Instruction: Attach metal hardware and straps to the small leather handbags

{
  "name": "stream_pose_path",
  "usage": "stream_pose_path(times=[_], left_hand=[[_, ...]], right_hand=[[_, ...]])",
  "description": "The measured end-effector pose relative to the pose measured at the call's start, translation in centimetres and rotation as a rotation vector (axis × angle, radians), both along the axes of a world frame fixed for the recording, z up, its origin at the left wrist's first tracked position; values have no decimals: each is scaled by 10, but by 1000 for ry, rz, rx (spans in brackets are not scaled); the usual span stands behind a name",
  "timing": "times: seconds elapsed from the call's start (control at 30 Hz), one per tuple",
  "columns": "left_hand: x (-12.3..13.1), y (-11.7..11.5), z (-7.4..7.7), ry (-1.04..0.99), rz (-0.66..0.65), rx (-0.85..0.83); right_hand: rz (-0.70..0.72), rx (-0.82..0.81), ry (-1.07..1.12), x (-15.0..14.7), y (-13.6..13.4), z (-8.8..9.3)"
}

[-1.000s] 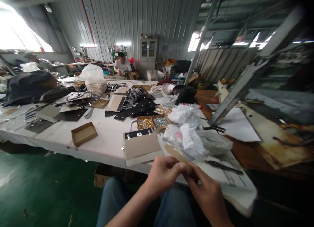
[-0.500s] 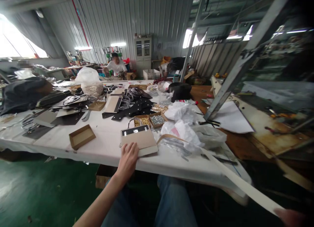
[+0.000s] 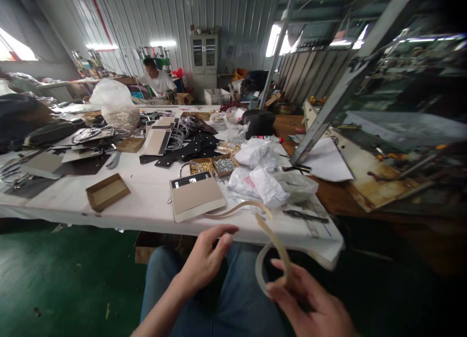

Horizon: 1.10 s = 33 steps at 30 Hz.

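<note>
My right hand (image 3: 310, 298) pinches a long pale beige strap (image 3: 280, 244) between thumb and fingers. The strap curls into a loop by the fingertips, and a tan length of it trails over the table edge. Its far end reaches the lower edge of a flat beige bag panel (image 3: 199, 197) with a black top band, silver fittings and a grey handle; how they join cannot be made out. My left hand (image 3: 209, 254) hovers in front of the table edge above my lap, thumb and fingers apart, holding nothing.
Behind the panel stand small boxes of gold studs (image 3: 200, 167) and silver pieces (image 3: 224, 165). An open cardboard tray (image 3: 108, 193) lies left; plastic bags (image 3: 266, 184) and a black tool (image 3: 305, 216) lie right. A slanted metal post (image 3: 328, 94) rises there. A co-worker (image 3: 157, 79) sits beyond the table.
My left hand has let go of the panel and moved toward me and right. My right hand has come in from the far right, so the taut strap now hangs slack and curled.
</note>
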<state>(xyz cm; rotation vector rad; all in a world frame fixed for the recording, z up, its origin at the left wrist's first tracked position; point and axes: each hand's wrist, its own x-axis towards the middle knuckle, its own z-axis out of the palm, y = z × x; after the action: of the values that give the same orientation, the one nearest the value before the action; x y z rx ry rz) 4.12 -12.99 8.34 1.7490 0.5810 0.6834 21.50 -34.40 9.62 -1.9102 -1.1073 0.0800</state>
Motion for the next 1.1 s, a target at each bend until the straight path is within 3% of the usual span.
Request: stream_pose_path(times=[0.07,0.17,0.27,0.4,0.5,0.67,0.77,0.9,1.1], left_hand=[[-12,-24,17,-63,-140,-179],[-38,-49,16,-115,-211,-369],[-68,-63,-4,-119,-28,-510],[-102,-66,-25,-188,169,-682],[-121,-67,-30,-173,247,-588],[-144,-79,-32,38,249,-425],[-151,-84,-32,101,242,-363],[-152,-84,-31,100,245,-265],[-149,-81,-34,105,302,-243]], right_hand=[[98,-35,145,-32,21,-18],[139,-28,221,-84,41,-47],[287,-44,218,-121,48,-64],[564,-58,172,-134,54,-64],[599,5,136,-123,62,-52],[415,75,38,-93,89,-26],[552,20,37,-87,106,-16],[662,36,66,-96,117,-13],[638,68,52,-107,114,-24]])
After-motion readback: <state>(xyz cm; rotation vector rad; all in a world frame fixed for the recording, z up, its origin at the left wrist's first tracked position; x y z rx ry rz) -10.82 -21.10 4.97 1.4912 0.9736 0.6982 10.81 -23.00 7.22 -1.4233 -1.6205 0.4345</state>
